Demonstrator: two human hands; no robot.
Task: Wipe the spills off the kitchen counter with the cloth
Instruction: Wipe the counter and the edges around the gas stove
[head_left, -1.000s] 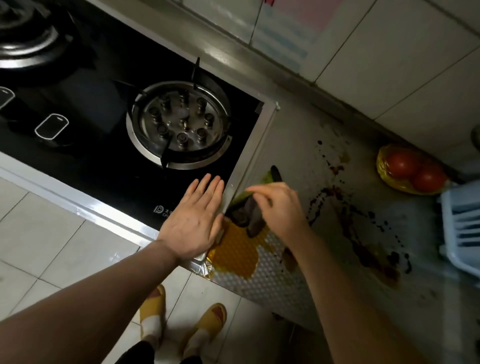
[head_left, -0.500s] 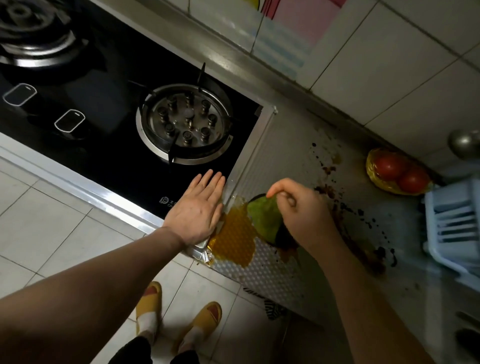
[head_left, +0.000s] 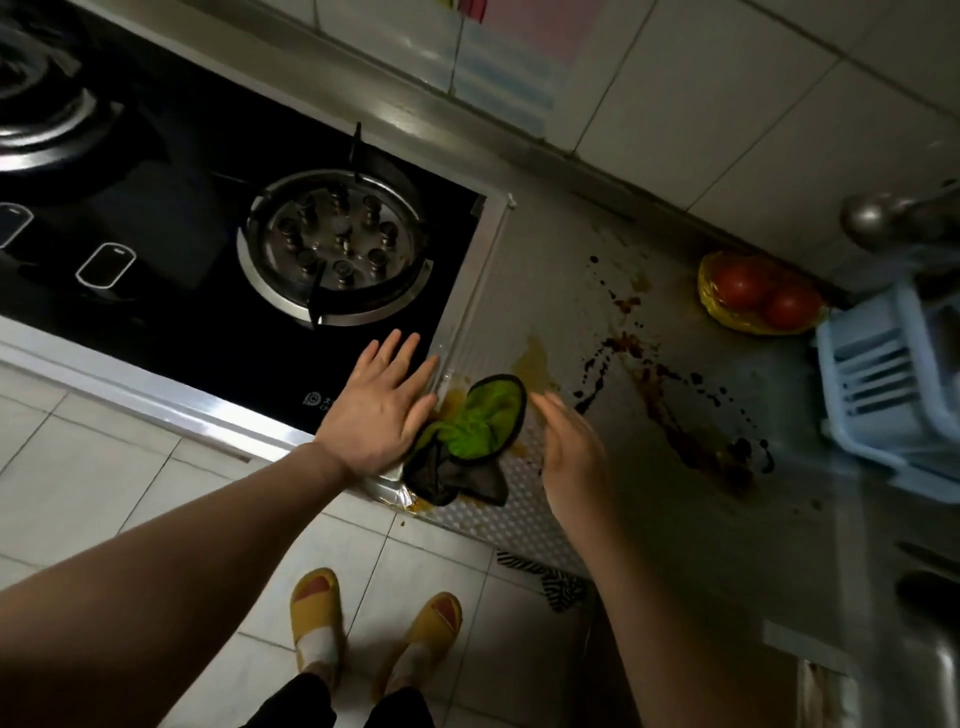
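A crumpled cloth (head_left: 475, 431), green on one side and dark on the other, lies on the yellow spill (head_left: 535, 364) at the counter's front left corner. My left hand (head_left: 379, 410) lies flat with straight fingers on the stove's front right corner, its edge touching the cloth. Just right of the cloth is my right hand (head_left: 574, 452), fingers relaxed, holding nothing. Dark red and brown spills (head_left: 691, 426) streak across the grey counter (head_left: 649, 519) to the right.
A black glass gas stove (head_left: 208, 249) with a steel burner (head_left: 337, 254) borders the counter on the left. Two tomatoes in a yellow bag (head_left: 758, 293) sit by the tiled wall. A pale blue plastic rack (head_left: 893, 384) stands at the right edge.
My right hand has let go of the cloth and drawn slightly right. The cloth has dropped onto the yellow spill beside my left hand, which has stayed flat on the stove.
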